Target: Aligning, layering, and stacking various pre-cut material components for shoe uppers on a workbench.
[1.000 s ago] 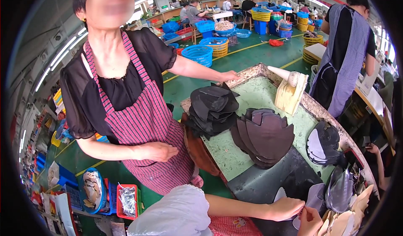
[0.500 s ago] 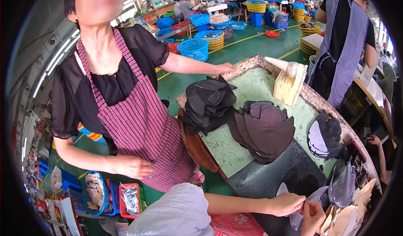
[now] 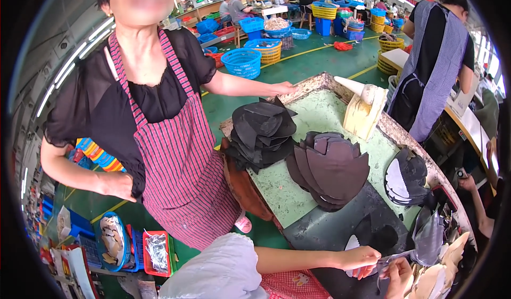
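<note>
Over the black mat point(image 3: 319, 235), my left hand point(image 3: 359, 259) and my right hand point(image 3: 398, 277) are close together, fingers closed on a thin, dark cut-out piece point(image 3: 398, 255) between them. Part of that piece is hidden by the fingers. Partly under my left hand lies a flat piece with a pale, serrated edge point(image 3: 351, 247), beside a black piece point(image 3: 384, 237). To the right of my hands are glossy dark cut pieces point(image 3: 427, 240) and a pile of beige pieces point(image 3: 450, 259).
Farther back on the green tabletop point(image 3: 282, 198) are a dark brown stack point(image 3: 332, 171), a black stack point(image 3: 259, 136), another pile point(image 3: 410, 182) and a cone on a block point(image 3: 362, 110). A person in a striped apron point(image 3: 181, 176) stands left, one hand on the table's rim.
The held piece has turned and shows differently between my hands, which remain close together. The person opposite has drawn one hand back to the hip. The view has shifted slightly.
</note>
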`<state>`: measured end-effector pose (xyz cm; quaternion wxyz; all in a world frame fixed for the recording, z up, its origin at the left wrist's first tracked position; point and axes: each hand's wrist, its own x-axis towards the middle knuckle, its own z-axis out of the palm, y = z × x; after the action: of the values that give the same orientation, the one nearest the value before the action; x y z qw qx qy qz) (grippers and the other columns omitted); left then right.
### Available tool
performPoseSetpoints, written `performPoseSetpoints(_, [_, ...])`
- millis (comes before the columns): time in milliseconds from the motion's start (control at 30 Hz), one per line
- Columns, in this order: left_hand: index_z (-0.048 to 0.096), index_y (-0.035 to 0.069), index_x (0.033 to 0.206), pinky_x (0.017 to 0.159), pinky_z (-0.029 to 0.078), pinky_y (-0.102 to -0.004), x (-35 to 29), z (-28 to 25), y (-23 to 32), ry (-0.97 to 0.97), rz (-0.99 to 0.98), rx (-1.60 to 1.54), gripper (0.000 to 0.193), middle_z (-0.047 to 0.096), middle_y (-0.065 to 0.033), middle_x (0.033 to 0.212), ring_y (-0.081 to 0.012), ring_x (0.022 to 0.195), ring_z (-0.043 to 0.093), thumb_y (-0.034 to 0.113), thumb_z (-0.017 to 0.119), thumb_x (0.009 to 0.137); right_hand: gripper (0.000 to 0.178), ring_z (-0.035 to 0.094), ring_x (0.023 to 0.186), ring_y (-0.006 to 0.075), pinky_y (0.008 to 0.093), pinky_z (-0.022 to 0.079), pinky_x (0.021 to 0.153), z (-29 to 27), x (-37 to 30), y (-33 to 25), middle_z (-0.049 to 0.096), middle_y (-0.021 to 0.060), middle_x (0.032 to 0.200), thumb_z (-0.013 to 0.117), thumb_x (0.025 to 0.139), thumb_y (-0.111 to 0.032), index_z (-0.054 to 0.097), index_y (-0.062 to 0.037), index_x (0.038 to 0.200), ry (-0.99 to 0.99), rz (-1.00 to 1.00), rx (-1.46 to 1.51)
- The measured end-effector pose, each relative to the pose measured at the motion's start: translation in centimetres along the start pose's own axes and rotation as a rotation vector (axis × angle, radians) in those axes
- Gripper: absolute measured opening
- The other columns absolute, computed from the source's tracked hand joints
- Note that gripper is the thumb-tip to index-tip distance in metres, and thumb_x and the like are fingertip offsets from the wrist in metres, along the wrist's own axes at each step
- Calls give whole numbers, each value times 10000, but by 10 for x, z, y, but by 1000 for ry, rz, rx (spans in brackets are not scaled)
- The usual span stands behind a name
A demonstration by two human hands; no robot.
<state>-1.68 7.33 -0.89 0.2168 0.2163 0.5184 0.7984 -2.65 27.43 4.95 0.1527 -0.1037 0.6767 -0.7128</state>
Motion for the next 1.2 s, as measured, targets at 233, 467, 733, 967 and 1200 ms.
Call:
performPoseSetpoints(233, [523,43,1020,408,474,-229,-3,-3,13,96,-212,29,448,647,-65,800,-131,551,642,486,461,1046,173,503,710,110,229,408,673,7,9,-8,546,-9,792,586,989,-237,562,-74,936,-126,218,89])
performPoseSetpoints(467, [602,42,1026,652,535,-267,-14,18,26,226,-113,-81,349,679,-38,860,-112,756,660,374,499,1060,357,375,553,69,295,258,489,-28,30,7,427,-13,611,497,1014,-139,468,-75,664,491,-48,-781])
performPoseSetpoints(733, [631,2,1214,834,490,-266,15,-4,44,270,-268,111,377,664,-42,1081,-88,957,593,279,683,964,100,645,728,89,224,532,628,14,19,-11,677,64,850,604,979,-15,520,-16,1032,291,-130,-243])
performPoseSetpoints(967, [677,-32,1051,730,477,-227,32,10,41,410,-2,325,304,679,4,921,-42,842,576,266,635,1008,202,670,775,156,306,520,676,8,11,-25,684,94,855,596,1005,-194,571,2,1049,305,-134,-563])
performPoseSetpoints(1200, [624,58,1256,916,530,-324,25,9,45,542,-77,-558,391,673,-66,1180,-173,1044,660,369,547,1031,305,648,758,152,291,527,657,-55,-13,7,689,14,958,608,986,-357,670,-98,1135,785,98,677])
